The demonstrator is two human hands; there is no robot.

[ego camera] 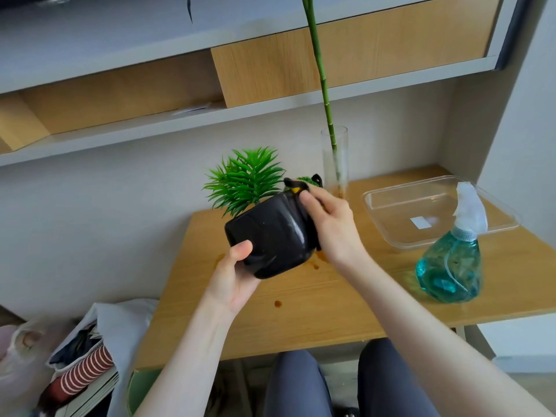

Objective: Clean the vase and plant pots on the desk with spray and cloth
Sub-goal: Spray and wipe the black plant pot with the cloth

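A glossy black plant pot [270, 236] with a green spiky plant [245, 179] is tipped on its side above the wooden desk [301, 311]. My left hand [231, 275] grips its base from below. My right hand [328, 224] presses a dark cloth [296, 185] with a yellow spot against the pot's upper side. Behind it stands a tall clear glass vase [334, 161] holding a green bamboo stalk. A second small dark pot [314, 179] with green moss peeks out behind my right hand. A teal spray bottle [451, 263] stands at the right.
A clear plastic tray [391, 203] lies at the desk's back right. Brown drops and a wet patch [278, 303] mark the desk in front of the pot. Shelves hang above. Bags and books [84, 371] sit on the floor at left. My knees are under the desk.
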